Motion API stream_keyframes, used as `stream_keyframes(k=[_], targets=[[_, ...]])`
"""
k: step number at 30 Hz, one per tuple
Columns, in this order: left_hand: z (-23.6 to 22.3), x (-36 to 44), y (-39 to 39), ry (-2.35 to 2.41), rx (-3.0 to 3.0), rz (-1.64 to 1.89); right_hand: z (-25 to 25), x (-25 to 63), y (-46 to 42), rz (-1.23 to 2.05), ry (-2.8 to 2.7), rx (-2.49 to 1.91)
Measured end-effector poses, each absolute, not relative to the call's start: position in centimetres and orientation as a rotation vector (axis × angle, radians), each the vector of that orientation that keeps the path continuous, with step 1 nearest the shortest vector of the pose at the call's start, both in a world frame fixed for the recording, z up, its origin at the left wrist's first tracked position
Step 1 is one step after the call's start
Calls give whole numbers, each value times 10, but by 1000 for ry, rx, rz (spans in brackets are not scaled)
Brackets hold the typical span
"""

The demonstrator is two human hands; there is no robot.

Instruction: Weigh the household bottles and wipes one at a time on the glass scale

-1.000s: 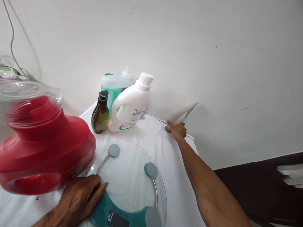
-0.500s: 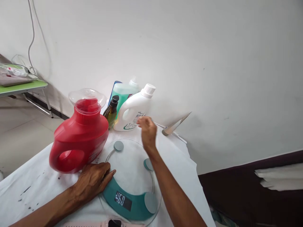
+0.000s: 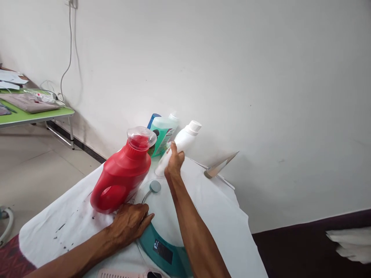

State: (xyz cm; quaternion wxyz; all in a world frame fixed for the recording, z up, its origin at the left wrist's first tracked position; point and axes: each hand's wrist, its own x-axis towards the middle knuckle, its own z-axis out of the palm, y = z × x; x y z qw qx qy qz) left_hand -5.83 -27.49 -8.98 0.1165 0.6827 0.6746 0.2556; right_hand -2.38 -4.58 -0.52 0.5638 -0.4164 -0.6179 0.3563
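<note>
My right hand (image 3: 174,162) is closed around the white detergent bottle (image 3: 185,139) with a white cap, at the back of the white-covered table (image 3: 226,216). My left hand (image 3: 130,224) rests flat, fingers loosely spread, on the left edge of the round glass scale (image 3: 158,208) with a teal base. The big red detergent jug (image 3: 121,175) with a clear cap stands just left of the scale, next to my left hand. A green liquid bottle (image 3: 162,129) stands behind the jug and the white bottle.
A folded silvery paper cone (image 3: 220,166) lies by the wall at the table's back right. A pink comb-like object (image 3: 121,274) shows at the bottom edge. A green side table (image 3: 37,116) with papers and cables stands far left. Dark floor lies to the right.
My right hand left the paper cone, moved left and took hold of the white bottle. The camera pulled back and up; my left hand stayed on the scale's edge.
</note>
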Motion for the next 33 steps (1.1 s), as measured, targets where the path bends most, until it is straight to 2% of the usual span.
stream_keyframes(k=[7, 13, 22, 33], targets=[[-93, -59, -274, 1978, 1982, 794, 10, 41, -19, 839, -988, -1079], [-92, -59, -275, 1970, 2001, 772, 28, 82, -14, 841, -936, -1019], [-92, -61, -277, 1945, 2023, 815, 57, 147, -102, 1040, -989, -854], [-91, -63, -275, 1936, 2069, 795, 42, 165, -177, 1102, -1017, -896]])
